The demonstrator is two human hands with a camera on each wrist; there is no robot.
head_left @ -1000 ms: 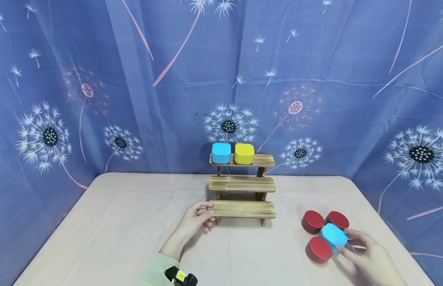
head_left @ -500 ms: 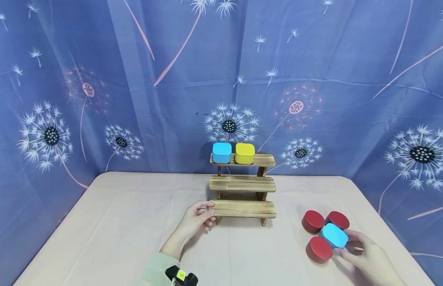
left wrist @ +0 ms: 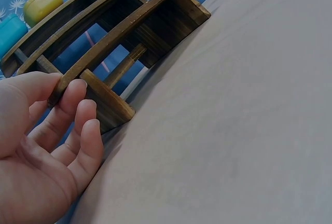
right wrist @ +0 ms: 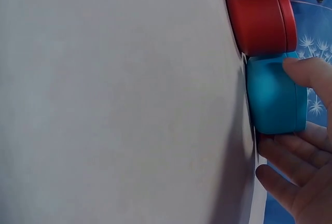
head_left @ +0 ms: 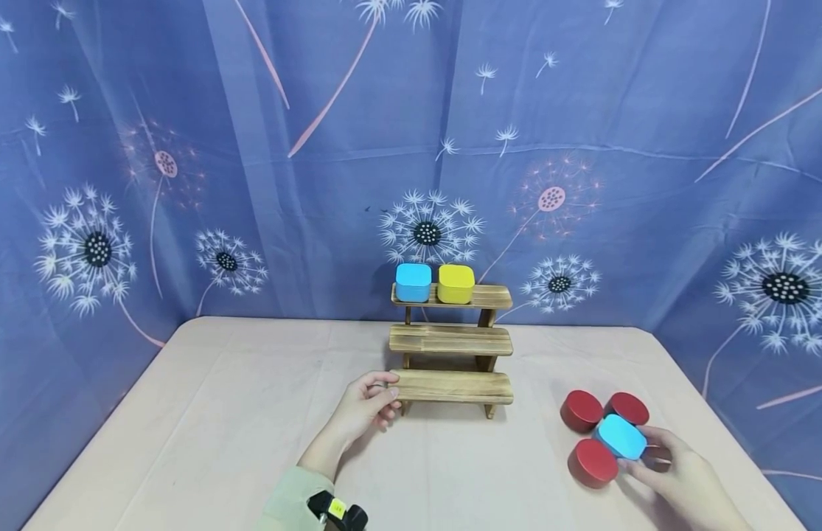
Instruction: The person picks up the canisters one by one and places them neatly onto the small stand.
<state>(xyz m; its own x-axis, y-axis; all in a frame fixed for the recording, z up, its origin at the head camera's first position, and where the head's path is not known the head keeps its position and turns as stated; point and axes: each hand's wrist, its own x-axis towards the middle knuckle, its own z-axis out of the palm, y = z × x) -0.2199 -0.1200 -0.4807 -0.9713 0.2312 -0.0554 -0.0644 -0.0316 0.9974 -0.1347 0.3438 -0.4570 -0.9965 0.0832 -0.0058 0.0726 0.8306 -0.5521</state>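
— While the left hand (head_left: 366,408) grips the end of the wooden steps' (head_left: 450,346) bottom board, what is the right hand (head_left: 676,479) doing?
— Pinching the blue tin (head_left: 621,436) on the table (head_left: 218,428), wedged among three red tins (head_left: 581,411). Looks like pickup; lifting it clear needs care.

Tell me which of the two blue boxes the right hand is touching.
The blue box on the table among the three red tins, at the right hand. The other blue box sits on the wooden rack's top step.
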